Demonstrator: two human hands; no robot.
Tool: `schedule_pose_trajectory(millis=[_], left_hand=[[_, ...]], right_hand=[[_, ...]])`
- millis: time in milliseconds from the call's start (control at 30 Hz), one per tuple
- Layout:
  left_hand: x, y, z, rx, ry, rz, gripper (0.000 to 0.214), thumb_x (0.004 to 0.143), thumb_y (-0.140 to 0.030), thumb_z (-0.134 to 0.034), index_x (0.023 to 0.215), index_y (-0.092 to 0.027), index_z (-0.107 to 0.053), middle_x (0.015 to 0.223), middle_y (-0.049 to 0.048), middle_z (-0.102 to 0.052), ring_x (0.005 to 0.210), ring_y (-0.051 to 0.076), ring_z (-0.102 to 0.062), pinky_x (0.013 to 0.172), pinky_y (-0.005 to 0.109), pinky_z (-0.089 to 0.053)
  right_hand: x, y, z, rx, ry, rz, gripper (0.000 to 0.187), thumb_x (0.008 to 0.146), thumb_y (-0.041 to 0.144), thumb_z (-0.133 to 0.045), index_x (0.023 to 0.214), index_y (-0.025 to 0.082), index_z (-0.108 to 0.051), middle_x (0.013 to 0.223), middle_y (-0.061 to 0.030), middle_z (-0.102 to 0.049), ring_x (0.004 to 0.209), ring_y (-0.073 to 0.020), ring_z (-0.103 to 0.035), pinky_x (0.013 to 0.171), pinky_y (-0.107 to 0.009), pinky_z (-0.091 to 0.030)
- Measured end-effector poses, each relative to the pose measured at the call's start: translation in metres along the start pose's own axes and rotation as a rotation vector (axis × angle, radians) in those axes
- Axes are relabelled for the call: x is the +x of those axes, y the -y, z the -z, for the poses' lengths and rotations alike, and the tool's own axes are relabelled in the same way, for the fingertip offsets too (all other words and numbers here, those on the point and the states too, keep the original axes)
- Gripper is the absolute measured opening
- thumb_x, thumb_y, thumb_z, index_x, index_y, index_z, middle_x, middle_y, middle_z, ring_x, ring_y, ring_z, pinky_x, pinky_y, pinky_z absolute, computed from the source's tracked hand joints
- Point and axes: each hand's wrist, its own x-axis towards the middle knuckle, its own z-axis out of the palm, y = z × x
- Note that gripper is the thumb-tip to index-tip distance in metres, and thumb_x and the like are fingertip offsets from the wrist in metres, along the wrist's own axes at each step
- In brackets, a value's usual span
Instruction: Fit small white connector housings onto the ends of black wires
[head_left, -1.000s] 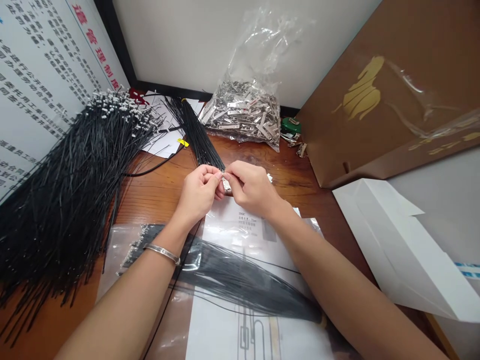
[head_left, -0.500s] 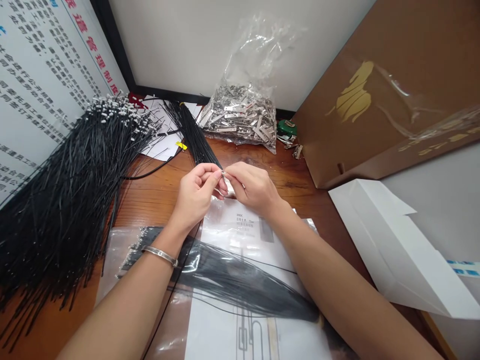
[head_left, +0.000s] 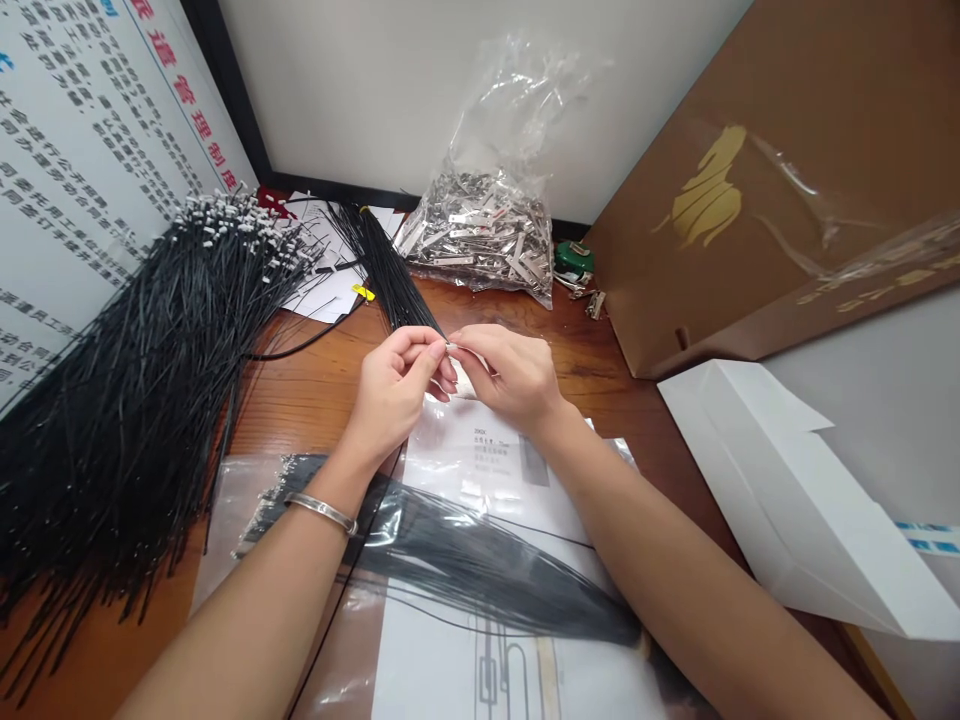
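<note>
My left hand (head_left: 397,385) and my right hand (head_left: 510,375) meet above the middle of the wooden table (head_left: 315,390), fingertips pinched together. Between them sits a small silver metal clip (head_left: 450,348), held by my right fingers. My left fingers pinch the end of a thin black cord (head_left: 358,560) that runs down past my left wrist. A silver bangle (head_left: 324,510) circles that wrist. Under my forearms lies a clear bag of black cords (head_left: 480,565) on a printed sheet (head_left: 487,450).
A big fan of black cords with white tips (head_left: 142,390) covers the left. A small black cord bundle (head_left: 386,270) and a clear bag of silver clips (head_left: 480,235) lie at the back. A brown paper bag (head_left: 750,190) and white bag (head_left: 795,500) stand right.
Both hands stay pinched together at the same spot; the fingers shifted slightly around the clip. The view dropped a little.
</note>
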Motion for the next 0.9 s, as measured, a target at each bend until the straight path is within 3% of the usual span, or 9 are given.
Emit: schedule_pose_trajectory(millis=[133, 300, 400, 500, 633, 733, 900], left_hand=[[0.000, 0.001, 0.000, 0.009, -0.001, 0.009, 0.020, 0.083, -0.034, -0.066, 0.082, -0.016, -0.058, 0.060, -0.0018, -0.062, 0.051, 0.009, -0.058, 0.051, 0.021, -0.051], [0.001, 0.004, 0.001, -0.009, -0.003, 0.024, 0.019, 0.082, -0.032, -0.067, 0.084, -0.016, -0.057, 0.062, -0.0014, -0.064, 0.052, 0.009, -0.059, 0.052, 0.022, -0.051], [0.001, 0.003, 0.000, -0.013, -0.021, 0.044, 0.020, 0.080, -0.032, -0.069, 0.083, -0.016, -0.057, 0.061, -0.0015, -0.064, 0.050, 0.009, -0.059, 0.051, 0.022, -0.050], [0.001, 0.000, 0.001, -0.007, -0.036, 0.068, 0.019, 0.078, -0.031, -0.069, 0.080, -0.016, -0.057, 0.058, -0.0013, -0.063, 0.048, 0.009, -0.058, 0.051, 0.022, -0.050], [0.003, -0.002, 0.004, -0.035, -0.074, 0.151, 0.014, 0.076, -0.025, -0.066, 0.075, -0.016, -0.055, 0.056, -0.0004, -0.063, 0.047, 0.010, -0.059, 0.049, 0.022, -0.049], [0.004, -0.003, 0.004, -0.061, -0.083, 0.205, 0.011, 0.075, -0.021, -0.063, 0.072, -0.016, -0.055, 0.054, -0.0002, -0.063, 0.046, 0.010, -0.059, 0.048, 0.021, -0.048], [0.004, -0.003, 0.004, -0.092, -0.051, 0.222, 0.012, 0.075, -0.022, -0.065, 0.074, -0.015, -0.055, 0.057, 0.0001, -0.064, 0.048, 0.010, -0.059, 0.048, 0.021, -0.048]], right_hand=[[0.001, 0.003, 0.000, 0.007, -0.019, -0.002, 0.015, 0.093, 0.021, -0.050, 0.086, 0.020, -0.064, 0.082, -0.0056, -0.073, 0.074, -0.0146, -0.068, 0.066, -0.026, -0.051], [0.003, 0.015, -0.002, 0.182, 0.068, -0.351, 0.025, 0.096, 0.033, -0.044, 0.079, 0.020, -0.057, 0.071, -0.0019, -0.065, 0.061, -0.0121, -0.057, 0.059, -0.026, -0.043], [0.004, 0.018, -0.004, 0.320, 0.117, -0.473, 0.028, 0.097, 0.036, -0.043, 0.077, 0.020, -0.054, 0.067, 0.0002, -0.062, 0.059, -0.0114, -0.053, 0.057, -0.025, -0.040], [0.004, 0.016, -0.003, 0.249, 0.137, -0.433, 0.025, 0.095, 0.037, -0.045, 0.082, 0.020, -0.058, 0.073, -0.0016, -0.065, 0.061, -0.0121, -0.055, 0.059, -0.026, -0.041], [0.001, 0.009, -0.001, 0.074, 0.118, -0.250, 0.018, 0.092, 0.031, -0.053, 0.098, 0.020, -0.065, 0.091, -0.0068, -0.073, 0.071, -0.0142, -0.063, 0.062, -0.026, -0.046], [-0.001, 0.005, -0.001, 0.029, 0.099, -0.152, 0.020, 0.092, 0.026, -0.051, 0.099, 0.021, -0.069, 0.094, -0.0071, -0.075, 0.080, -0.0155, -0.068, 0.065, -0.026, -0.050], [-0.002, 0.004, -0.002, 0.025, 0.066, -0.136, 0.022, 0.093, 0.023, -0.051, 0.095, 0.022, -0.073, 0.091, -0.0068, -0.076, 0.080, -0.0168, -0.071, 0.067, -0.027, -0.052]])
